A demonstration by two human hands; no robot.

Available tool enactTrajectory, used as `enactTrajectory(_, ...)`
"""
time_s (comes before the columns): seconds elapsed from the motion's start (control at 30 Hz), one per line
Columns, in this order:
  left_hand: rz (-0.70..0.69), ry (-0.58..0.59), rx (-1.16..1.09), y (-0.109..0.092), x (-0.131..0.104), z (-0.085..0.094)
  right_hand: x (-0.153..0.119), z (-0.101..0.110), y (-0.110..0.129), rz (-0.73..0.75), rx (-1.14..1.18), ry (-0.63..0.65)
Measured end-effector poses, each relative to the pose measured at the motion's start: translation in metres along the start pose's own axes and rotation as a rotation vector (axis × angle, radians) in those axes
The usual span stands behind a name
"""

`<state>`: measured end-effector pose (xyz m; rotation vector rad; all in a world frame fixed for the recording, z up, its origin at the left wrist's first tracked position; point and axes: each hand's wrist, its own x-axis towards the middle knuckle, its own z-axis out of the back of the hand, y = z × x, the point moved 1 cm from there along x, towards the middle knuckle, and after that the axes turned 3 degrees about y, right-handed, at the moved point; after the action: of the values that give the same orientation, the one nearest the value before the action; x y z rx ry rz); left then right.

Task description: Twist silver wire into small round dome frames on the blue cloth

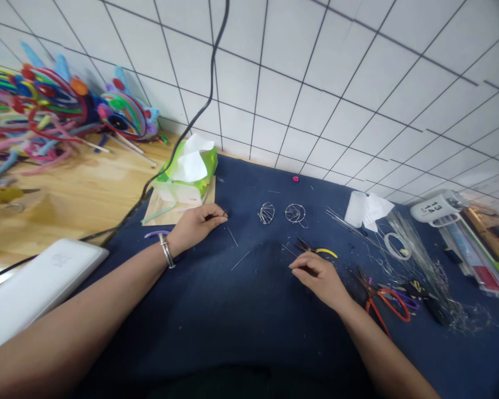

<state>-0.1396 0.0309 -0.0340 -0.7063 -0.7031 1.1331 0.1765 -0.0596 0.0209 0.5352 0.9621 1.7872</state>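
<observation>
My left hand [197, 226], with a silver bangle at the wrist, is closed in a pinch at the left of the dark blue cloth [233, 316]. Something small and dark shows at its fingertips, too small to name. My right hand [318, 277] has its thumb and fingers pinched together over the cloth. A thin wire piece [290, 250] lies just beyond its fingertips; I cannot tell whether they touch it. Pliers with yellow handles [316, 249] lie behind that hand. Farther back are two small round wire frames [266, 213]. Short wires [240, 260] lie between my hands.
At right lie orange-handled scissors [393, 303], a bundle of thin wires [419, 244], a wire coil [397, 246] and a white mug [434, 209]. A green tissue pack [189, 166], a black cable [211, 72] and a white box-like device [45, 282] are at left. A tiled wall stands behind.
</observation>
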Motion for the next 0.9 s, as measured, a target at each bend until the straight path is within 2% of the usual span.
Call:
enactTrajectory(0.23,0.009,-0.008,-0.003,-0.001,0.000,-0.001,-0.003,-0.009,-0.006,-0.102,0.128,0.071)
enactTrajectory(0.47,0.015,-0.011,-0.016,-0.004,-0.001,0.000,-0.004,-0.014,0.004,-0.032,0.027,0.070)
enactTrajectory(0.67,0.010,-0.005,-0.020,0.000,0.000,0.000,-0.004,-0.009,0.010,-0.030,-0.022,0.077)
enactTrajectory(0.9,-0.015,0.000,-0.052,0.000,0.001,0.001,0.000,-0.009,0.006,-0.093,-0.049,0.116)
